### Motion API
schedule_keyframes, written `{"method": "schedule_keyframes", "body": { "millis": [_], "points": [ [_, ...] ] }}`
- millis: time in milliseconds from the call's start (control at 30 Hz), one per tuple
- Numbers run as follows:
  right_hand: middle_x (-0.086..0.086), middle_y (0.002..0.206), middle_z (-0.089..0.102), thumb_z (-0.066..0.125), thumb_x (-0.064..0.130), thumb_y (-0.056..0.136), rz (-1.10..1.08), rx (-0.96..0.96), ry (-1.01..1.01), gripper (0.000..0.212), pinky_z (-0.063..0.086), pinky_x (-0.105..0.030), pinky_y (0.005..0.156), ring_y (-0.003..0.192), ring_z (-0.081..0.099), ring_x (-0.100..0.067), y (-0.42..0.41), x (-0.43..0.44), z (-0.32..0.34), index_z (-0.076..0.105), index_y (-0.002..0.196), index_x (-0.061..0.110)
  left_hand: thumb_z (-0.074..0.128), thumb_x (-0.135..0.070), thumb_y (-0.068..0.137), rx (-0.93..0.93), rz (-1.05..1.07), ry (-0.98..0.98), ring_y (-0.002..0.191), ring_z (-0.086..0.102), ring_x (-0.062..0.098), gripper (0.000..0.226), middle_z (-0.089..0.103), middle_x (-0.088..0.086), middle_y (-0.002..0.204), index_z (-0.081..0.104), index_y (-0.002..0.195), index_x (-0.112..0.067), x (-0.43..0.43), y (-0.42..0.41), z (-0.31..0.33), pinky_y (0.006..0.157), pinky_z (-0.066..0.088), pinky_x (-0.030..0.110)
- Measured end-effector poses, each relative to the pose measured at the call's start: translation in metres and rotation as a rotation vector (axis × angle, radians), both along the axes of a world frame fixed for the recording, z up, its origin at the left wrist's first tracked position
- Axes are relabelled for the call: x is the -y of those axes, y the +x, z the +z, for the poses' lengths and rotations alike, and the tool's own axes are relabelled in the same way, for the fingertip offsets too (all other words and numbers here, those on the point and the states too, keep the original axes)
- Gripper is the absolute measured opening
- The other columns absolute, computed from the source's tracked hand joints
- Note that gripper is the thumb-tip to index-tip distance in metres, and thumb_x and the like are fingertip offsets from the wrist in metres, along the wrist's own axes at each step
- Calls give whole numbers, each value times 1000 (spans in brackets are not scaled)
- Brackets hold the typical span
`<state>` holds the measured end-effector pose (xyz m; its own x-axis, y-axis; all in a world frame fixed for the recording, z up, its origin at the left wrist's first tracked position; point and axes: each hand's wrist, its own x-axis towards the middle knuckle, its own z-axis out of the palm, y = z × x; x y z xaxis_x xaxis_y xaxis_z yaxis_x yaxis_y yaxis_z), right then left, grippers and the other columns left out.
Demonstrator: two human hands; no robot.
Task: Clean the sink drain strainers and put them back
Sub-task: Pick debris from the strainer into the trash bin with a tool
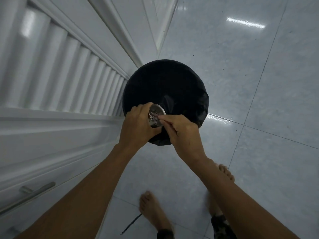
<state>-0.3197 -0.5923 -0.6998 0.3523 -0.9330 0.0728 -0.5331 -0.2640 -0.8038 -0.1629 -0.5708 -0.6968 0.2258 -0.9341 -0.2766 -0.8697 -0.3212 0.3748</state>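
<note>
Left hand [138, 125] grips strainer [156, 115]; right hand [179, 131] fingertips pinch at its holes.

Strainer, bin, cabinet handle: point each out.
strainer [156, 115], head view, on its perforated face.
bin [160, 83], head view, on the black liner inside.
cabinet handle [32, 194], head view, on the metal bar.

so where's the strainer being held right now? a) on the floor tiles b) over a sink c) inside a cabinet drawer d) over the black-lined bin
d: the left hand grips the metal strainer above the black-lined bin, while the right hand picks at its perforated face.
</note>
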Motion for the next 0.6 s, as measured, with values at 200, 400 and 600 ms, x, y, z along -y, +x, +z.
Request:
{"method": "schedule_keyframes", "body": {
  "millis": [200,400,600],
  "points": [
    [-11,90,72,90,1,67,9,-197,-171,43,58,-30,73,79,70,-26,-7,10,-12,68,103,8,88,-41,71,56,-26,-5,115,57,26,81,63,7,129,55,140,-13,6,3,3,99,49,41],
    [-5,84,73,74,11,75,-48,-35,-209,35,53,-19,73,80,67,-19,10,6,1,59,107,16,89,-36,69,95,-61,-14,109,55,30,80,61,13,123,58,138,-9,11,8,7,95,50,42],
    [-8,98,74,64,19,93,-57,-24,-19,19,54,-29,86,88,71,-24,7,5,1,72,107,9,87,-46,66,227,-69,-9,110,56,28,82,61,7,121,59,138,-17,15,22,7,95,39,39]
  ]
}}
